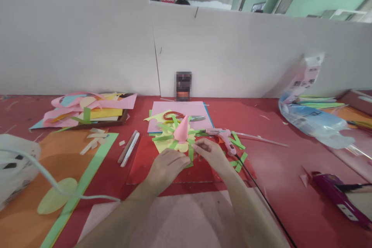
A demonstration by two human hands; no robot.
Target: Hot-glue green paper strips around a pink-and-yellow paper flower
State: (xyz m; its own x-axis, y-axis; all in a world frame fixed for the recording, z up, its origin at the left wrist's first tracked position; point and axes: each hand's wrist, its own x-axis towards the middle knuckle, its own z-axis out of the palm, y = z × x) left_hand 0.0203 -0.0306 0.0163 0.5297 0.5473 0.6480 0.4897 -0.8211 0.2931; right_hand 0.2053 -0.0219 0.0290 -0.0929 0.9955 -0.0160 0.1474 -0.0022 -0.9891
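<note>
A pink paper cone (182, 130) stands upright on a pale yellow, scalloped paper flower (183, 147), and several green paper strips reach outward around it. One green paper strip (191, 151) hangs toward me between my hands. My left hand (169, 166) lies low at its near end, fingers together and fingertips on the strip; the thumb is hidden. Beside the same strip, my right hand (211, 154) has its fingers curled into a pinch; what is between them is too small to make out. A pink glue gun (222, 136) lies just beyond my right hand.
Red-handled scissors (197, 118) rest on pink paper (177, 106) behind the cone. Two pens (130, 149) lie to the left, near a tray of paper scraps (99, 124). The glue gun's black cord (258, 186) runs past my right forearm. A purple tool (337, 195) sits far right.
</note>
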